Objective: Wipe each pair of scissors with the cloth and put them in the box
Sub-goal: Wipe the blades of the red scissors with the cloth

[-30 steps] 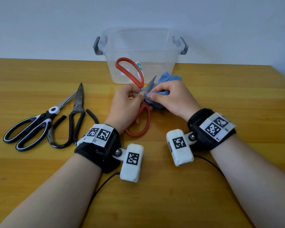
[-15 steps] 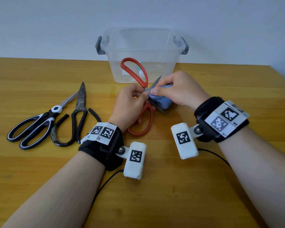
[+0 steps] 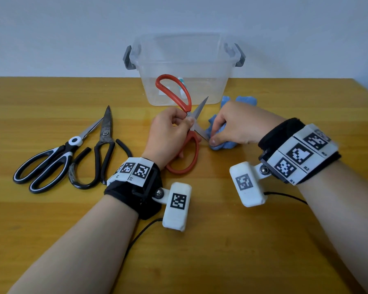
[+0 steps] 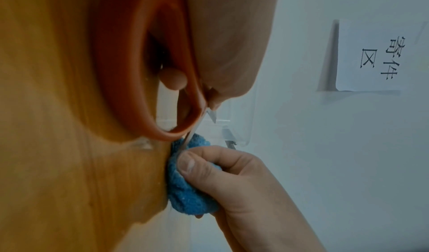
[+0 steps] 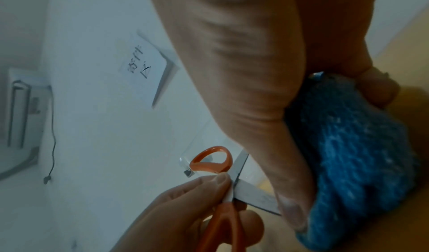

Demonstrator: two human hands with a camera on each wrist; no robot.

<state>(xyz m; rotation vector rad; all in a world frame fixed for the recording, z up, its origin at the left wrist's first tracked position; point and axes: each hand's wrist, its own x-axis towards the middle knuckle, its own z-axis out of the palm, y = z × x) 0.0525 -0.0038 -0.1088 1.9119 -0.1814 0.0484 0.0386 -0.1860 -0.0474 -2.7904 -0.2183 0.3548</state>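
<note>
Gripping the red-handled scissors [image 3: 180,132] near the pivot, the left hand [image 3: 168,132] is holding them spread open above the middle of the desk [image 3: 200,240], fingers curled round the lower handle loop and thumb pressing by the joint. One blade is pointing up toward the box [image 3: 185,68]; the other is angling rightward into the blue cloth [image 3: 221,143]. The right hand [image 3: 240,124] is clutching that bunched cloth, its thumb and fingers pinching the fabric round the tip of the lower blade, with the bundle resting on the desk. The clear plastic box is standing at the desk's far edge, just beyond the hands. Toward the left edge, the black-and-white scissors [image 3: 49,162] and the all-black scissors [image 3: 100,153] are lying flat beside each other, handles nearest the person.
</note>
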